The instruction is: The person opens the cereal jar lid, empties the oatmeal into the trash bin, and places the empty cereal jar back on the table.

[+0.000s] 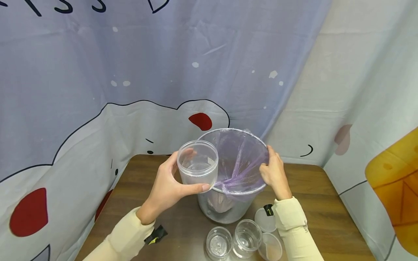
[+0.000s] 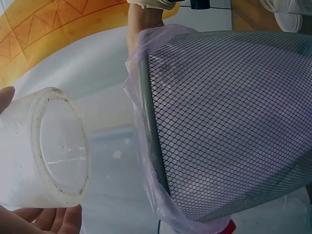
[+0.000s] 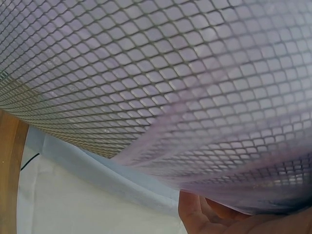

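My left hand (image 1: 169,190) holds a clear plastic jar (image 1: 198,178), thumb on the near side, fingers round the far side. It stands open at the top, at the left of a mesh wastebasket (image 1: 222,214) and overlapping its rim in the head view. The left wrist view shows the jar's round base (image 2: 63,146) beside the basket. A thin purple bin liner (image 1: 243,170) lines the basket and folds over its rim. My right hand (image 1: 277,174) grips the right side of that rim, over the liner. Something pale shows low through the basket's side.
In front of the basket, two clear containers (image 1: 218,243) stand on the wooden table (image 1: 320,203). Two round translucent lids (image 1: 270,247) lie to their right, near my right sleeve (image 1: 290,217). A printed curtain (image 1: 156,72) hangs behind the table and at its sides.
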### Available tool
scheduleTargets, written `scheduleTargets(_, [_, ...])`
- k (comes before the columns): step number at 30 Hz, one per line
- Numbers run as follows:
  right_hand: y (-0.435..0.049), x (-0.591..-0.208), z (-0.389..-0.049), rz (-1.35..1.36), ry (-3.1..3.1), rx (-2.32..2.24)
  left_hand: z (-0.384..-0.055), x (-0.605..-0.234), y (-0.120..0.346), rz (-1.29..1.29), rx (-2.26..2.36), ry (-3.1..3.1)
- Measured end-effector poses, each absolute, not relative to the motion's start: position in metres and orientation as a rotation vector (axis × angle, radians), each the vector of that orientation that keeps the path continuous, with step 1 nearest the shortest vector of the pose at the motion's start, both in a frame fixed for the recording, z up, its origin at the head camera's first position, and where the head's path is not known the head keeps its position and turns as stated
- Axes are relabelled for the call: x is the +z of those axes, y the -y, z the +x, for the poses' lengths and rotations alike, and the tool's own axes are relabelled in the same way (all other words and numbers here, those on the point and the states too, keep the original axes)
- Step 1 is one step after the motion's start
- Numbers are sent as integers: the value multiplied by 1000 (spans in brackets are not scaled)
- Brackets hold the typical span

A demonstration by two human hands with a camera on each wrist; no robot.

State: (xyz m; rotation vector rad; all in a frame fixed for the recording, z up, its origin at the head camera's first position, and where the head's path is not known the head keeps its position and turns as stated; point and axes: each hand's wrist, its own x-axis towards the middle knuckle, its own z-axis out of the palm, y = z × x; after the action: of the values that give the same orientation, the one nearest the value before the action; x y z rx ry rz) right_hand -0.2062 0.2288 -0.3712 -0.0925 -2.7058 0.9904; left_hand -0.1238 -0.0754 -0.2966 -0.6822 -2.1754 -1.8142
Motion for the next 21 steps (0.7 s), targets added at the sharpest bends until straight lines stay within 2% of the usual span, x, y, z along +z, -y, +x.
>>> scheduleTargets(21, [-229,-372,-206,-94,2707,989,-107,-314,88,-677,-1850,2117])
